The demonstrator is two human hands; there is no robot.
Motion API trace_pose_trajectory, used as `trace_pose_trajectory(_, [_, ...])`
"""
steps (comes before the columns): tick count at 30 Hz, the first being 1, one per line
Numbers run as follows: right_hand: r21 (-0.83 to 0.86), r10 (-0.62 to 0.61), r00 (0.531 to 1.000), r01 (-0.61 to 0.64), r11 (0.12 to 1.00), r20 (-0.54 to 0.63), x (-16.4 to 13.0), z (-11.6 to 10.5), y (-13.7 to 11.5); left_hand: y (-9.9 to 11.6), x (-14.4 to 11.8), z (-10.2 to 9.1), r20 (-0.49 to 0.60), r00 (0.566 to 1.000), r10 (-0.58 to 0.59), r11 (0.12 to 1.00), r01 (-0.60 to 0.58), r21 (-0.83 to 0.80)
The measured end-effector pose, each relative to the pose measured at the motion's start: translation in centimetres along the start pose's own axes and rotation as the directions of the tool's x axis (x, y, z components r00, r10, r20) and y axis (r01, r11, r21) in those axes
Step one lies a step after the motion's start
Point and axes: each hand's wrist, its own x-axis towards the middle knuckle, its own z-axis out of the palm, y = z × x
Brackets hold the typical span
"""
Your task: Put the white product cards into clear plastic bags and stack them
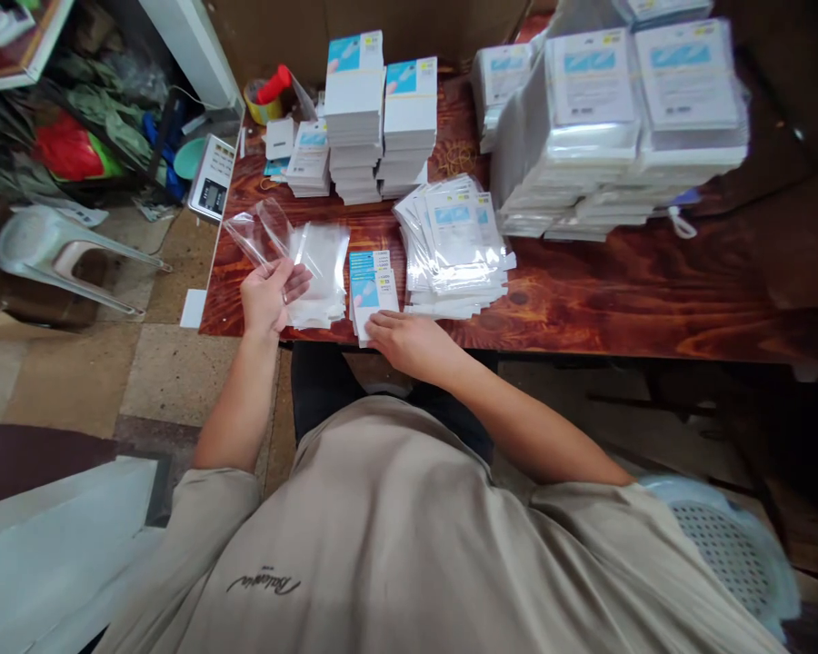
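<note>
My left hand (pixel 273 292) pinches a clear plastic bag (pixel 257 232) between thumb and fingers, and the bag stands up to the left above the table. Just right of that hand lies a pile of clear plastic bags (pixel 324 263). My right hand (pixel 413 343) has its fingers closed on the lower right edge of a blue and white printed card (pixel 374 295), which lies on several fanned cards (pixel 368 261). Beyond the right hand sits a loose heap of bagged cards (pixel 453 241). The right thumb is hidden.
Tall stacks of printed cards (pixel 354 100) stand at the back, next to banded stacks of bagged cards (pixel 590 91) on the right. A red-handled tool (pixel 274 84) and rubber bands (pixel 460 156) lie behind. The table's left edge (pixel 211 291) is near my left hand.
</note>
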Motion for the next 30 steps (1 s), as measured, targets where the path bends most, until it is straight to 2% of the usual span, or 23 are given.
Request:
trace_pose_trajectory(4, [0.019,0.081,0.996,-0.081,0.997,-0.039,0.2,0.1,0.3,-0.3,0.3,0.3,0.005,1.0,0.023,1.0,-0.023,-0.011])
trace_pose_trajectory(9, [0.112,0.095,0.995,-0.091,0.99,-0.029,0.7,1.2,-0.3,-0.2,0.4,0.5,0.001,0.998,0.056,0.997,-0.056,-0.052])
trace_pose_trajectory(11, [0.199,0.159,0.975,-0.127,0.972,-0.156,0.3,1.2,-0.3,0.1,0.4,0.5,0.006,0.998,0.062,0.995,-0.061,-0.076])
trace_pose_trajectory(12, [0.261,0.231,0.933,-0.158,0.952,-0.275,0.1,0.9,-0.2,0.2,0.4,0.5,0.005,0.998,0.066,0.993,-0.065,-0.095])
trace_pose_trajectory(13, [0.344,0.331,0.849,-0.191,0.919,-0.411,-0.2,0.6,-0.1,0.2,0.5,0.5,0.001,0.997,0.071,0.99,-0.07,-0.119])
trace_pose_trajectory(14, [0.451,0.445,0.72,-0.204,0.869,-0.532,-0.4,0.2,0.0,0.3,0.5,0.5,-0.005,0.997,0.077,0.987,-0.077,-0.144])
trace_pose_trajectory(15, [0.569,0.557,0.574,-0.182,0.802,-0.601,-0.6,-0.2,0.1,0.3,0.5,0.6,-0.013,0.997,0.082,0.982,-0.083,-0.167])
trace_pose_trajectory(16, [0.683,0.654,0.457,-0.13,0.719,-0.603,-0.7,-0.5,0.1,0.3,0.5,0.7,-0.016,0.996,0.085,0.978,-0.087,-0.187])
trace_pose_trajectory(17, [0.777,0.728,0.401,-0.063,0.627,-0.555,-0.6,-0.8,0.2,0.2,0.4,0.9,-0.013,0.996,0.087,0.975,-0.088,-0.205])
trace_pose_trajectory(18, [0.848,0.776,0.405,-0.002,0.53,-0.484,-0.4,-0.9,0.2,0.1,0.3,1.1,-0.006,0.996,0.086,0.972,-0.086,-0.22])
trace_pose_trajectory(20, [0.929,0.804,0.486,0.052,0.365,-0.343,0.3,-0.8,0.3,-0.2,-0.1,1.7,0.024,0.996,0.082,0.966,-0.074,-0.247])
trace_pose_trajectory(21, [0.949,0.813,0.504,0.049,0.311,-0.292,0.7,-0.6,0.4,-0.4,-0.4,2.1,0.042,0.996,0.078,0.964,-0.065,-0.257])
trace_pose_trajectory(22, [0.96,0.829,0.494,0.044,0.278,-0.263,1.3,-0.3,0.5,-0.6,-0.7,2.4,0.056,0.996,0.076,0.963,-0.058,-0.264])
trace_pose_trajectory(23, [0.964,0.851,0.46,0.046,0.261,-0.252,1.8,0.0,0.6,-0.8,-1.0,2.8,0.069,0.995,0.074,0.962,-0.053,-0.268])
trace_pose_trajectory(26, [0.962,0.906,0.325,0.096,0.256,-0.273,3.1,0.8,0.7,-1.3,-1.9,3.5,0.104,0.991,0.085,0.964,-0.055,-0.26])
trace_pose_trajectory(27, [0.961,0.913,0.302,0.124,0.248,-0.274,3.3,1.1,0.7,-1.5,-2.1,3.6,0.111,0.989,0.093,0.965,-0.062,-0.256])
trace_pose_trajectory(28, [0.962,0.916,0.301,0.15,0.23,-0.266,3.4,1.3,0.6,-1.5,-2.2,3.7,0.111,0.988,0.104,0.965,-0.073,-0.252])
trace_pose_trajectory(30, [0.971,0.906,0.362,0.167,0.17,-0.221,3.4,1.5,0.4,-1.6,-2.3,3.6,0.089,0.986,0.14,0.962,-0.114,-0.249])
